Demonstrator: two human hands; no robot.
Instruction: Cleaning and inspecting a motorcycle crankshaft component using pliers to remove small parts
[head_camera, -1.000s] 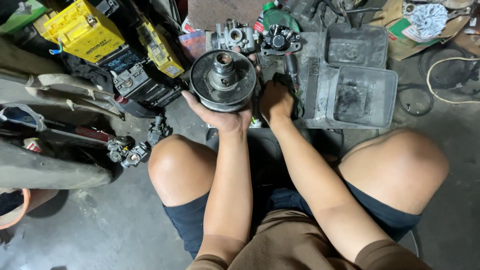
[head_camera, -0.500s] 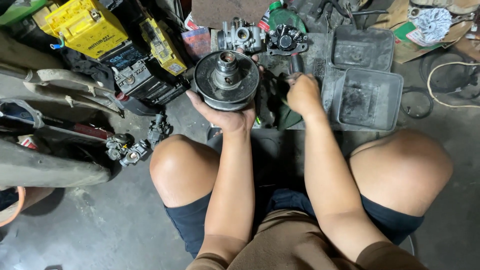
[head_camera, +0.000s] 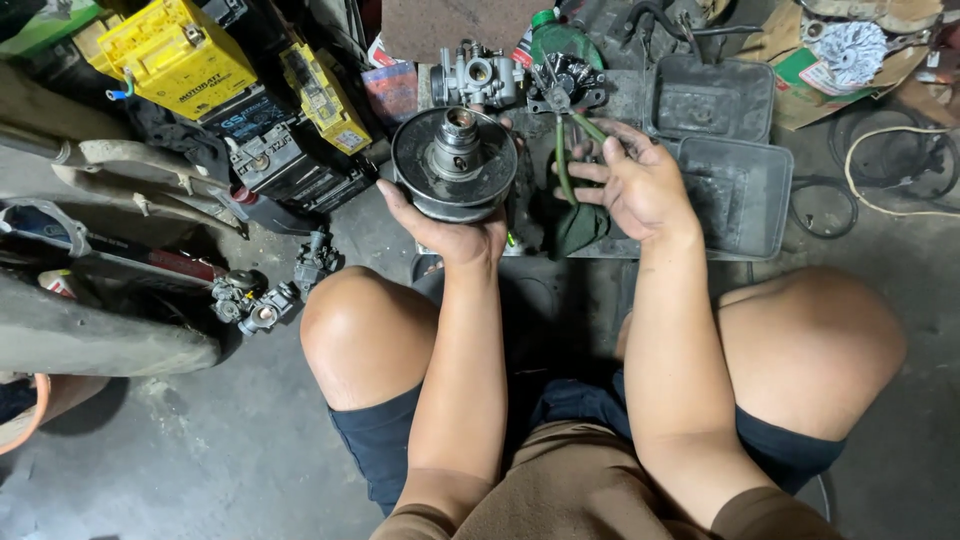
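My left hand (head_camera: 455, 235) cups a round dark metal clutch pulley (head_camera: 455, 165) from below, holding it up in front of my knees with its shiny hub facing me. To its right, my right hand (head_camera: 635, 185) closes on the green handles of a pair of pliers (head_camera: 565, 150), whose jaws point away toward a small toothed engine part (head_camera: 567, 80). A dark green rag (head_camera: 578, 228) lies under the right hand.
Two grimy grey plastic trays (head_camera: 745, 190) sit at the right. A carburettor (head_camera: 478, 72) lies beyond the pulley. Yellow and black batteries (head_camera: 180, 55) stand at the upper left. Small metal parts (head_camera: 255, 300) lie by my left knee, cables (head_camera: 880, 170) at far right.
My right hand moved from beside the pulley to the right and took hold of the green-handled pliers. The left hand keeps holding the pulley in about the same place.
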